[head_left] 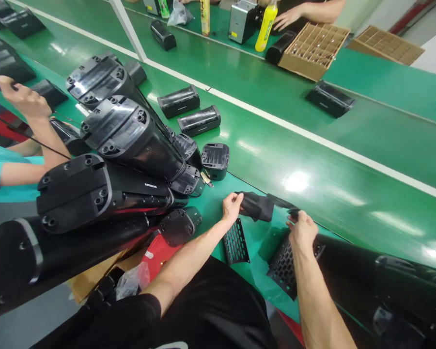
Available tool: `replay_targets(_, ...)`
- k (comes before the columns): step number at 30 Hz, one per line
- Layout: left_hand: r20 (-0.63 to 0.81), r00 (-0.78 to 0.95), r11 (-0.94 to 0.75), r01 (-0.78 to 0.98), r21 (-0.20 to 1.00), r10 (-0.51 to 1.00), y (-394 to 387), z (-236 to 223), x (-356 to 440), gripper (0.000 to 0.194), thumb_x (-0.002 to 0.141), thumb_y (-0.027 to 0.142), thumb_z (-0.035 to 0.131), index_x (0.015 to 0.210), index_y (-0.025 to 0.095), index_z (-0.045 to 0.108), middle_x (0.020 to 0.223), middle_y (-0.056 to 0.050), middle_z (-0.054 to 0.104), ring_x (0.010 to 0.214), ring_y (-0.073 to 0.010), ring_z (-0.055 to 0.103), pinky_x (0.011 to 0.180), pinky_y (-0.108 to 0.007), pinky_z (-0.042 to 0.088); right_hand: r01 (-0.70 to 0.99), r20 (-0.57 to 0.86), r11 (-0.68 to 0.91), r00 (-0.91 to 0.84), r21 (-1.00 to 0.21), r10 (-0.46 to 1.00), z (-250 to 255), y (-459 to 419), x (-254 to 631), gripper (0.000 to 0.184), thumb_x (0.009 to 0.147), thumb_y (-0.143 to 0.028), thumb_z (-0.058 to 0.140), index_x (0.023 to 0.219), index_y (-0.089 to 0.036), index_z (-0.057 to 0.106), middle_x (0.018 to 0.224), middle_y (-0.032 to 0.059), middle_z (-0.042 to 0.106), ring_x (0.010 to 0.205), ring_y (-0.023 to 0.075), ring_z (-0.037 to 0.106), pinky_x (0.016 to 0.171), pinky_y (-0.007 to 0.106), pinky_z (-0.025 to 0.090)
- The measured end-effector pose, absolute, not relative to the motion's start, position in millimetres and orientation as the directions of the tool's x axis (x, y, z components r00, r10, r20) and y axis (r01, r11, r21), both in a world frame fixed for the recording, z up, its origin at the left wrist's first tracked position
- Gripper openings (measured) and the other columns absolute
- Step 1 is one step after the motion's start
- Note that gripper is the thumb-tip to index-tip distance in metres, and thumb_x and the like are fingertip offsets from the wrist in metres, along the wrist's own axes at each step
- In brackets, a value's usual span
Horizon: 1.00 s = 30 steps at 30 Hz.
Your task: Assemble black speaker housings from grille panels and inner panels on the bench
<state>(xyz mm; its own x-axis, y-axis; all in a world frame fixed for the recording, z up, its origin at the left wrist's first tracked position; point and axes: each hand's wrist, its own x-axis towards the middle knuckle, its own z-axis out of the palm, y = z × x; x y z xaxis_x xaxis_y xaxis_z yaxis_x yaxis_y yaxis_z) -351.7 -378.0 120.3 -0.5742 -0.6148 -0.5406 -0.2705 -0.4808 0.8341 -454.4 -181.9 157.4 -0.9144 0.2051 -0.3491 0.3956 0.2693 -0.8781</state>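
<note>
1. While both hands work just beyond the slotted panel [236, 242] in the head view, the soft black sheet [256, 206], past that panel's far edge, could crease or fold: it sags unevenly.
2. The dark strip [281, 202], beyond and right of the slotted panel, might slip or catch, since its blurred end shows no sure hold.
3. Large black casings [127, 128] lie piled left of the slotted panel; a knock from the left forearm [192, 264] could start one rolling.
4. The left hand [232, 207], at the slotted panel's far edge, is closed, pinching the sheet's left end.
5. The right hand [303, 232], right of the slotted panel and over the honeycomb panel [281, 266], is half curled, fingertips by the strip; whether they grip it, I cannot tell.
</note>
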Motion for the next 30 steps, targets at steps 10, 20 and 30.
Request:
replay_targets(10,-0.534,-0.655,-0.583,-0.171,0.794,-0.535,-387.4,127.1,-343.4,0.06,0.074,0.075,0.07,0.076,0.021,0.046,0.068,0.006,0.049,0.063,-0.0093,0.05,0.06,-0.021,0.047,0.178,-0.306,0.638,-0.947,-0.749,-0.095,166.1,-186.6,-430.1,0.042,0.067,-0.063,0.071,0.063,-0.024,0.056,0.075,0.008,0.064,0.082,0.0271,0.06,0.082,0.042,0.051)
replay_targets(20,-0.446,-0.875,-0.554,-0.282,0.783,-0.186,-376.9,194.8,-331.3,0.048,0.083,0.064,0.071,0.082,0.016,0.065,0.079,0.0,0.064,0.075,-0.0137,0.058,0.075,-0.028,0.048,0.307,-0.463,0.35,-0.654,-0.885,-0.598,214.1,-205.4,-420.5,0.058,0.065,-0.056,0.091,0.11,-0.024,0.074,0.114,0.0092,0.074,0.1,0.0274,0.069,0.086,0.038,0.054)
replay_targets(30,-0.55,-0.818,-0.553,-0.54,0.635,0.168,-399.0,217.0,-290.1,0.047,0.072,0.045,0.083,0.105,0.016,0.064,0.083,-0.006,0.076,0.059,-0.0174,0.069,0.057,-0.028,0.052,0.661,-0.64,0.106,-0.656,-0.743,-0.4,218.4,-162.2,-376.2,0.048,0.069,-0.063,0.087,0.079,-0.019,0.073,0.073,0.0045,0.072,0.066,0.0203,0.066,0.066,0.036,0.06)
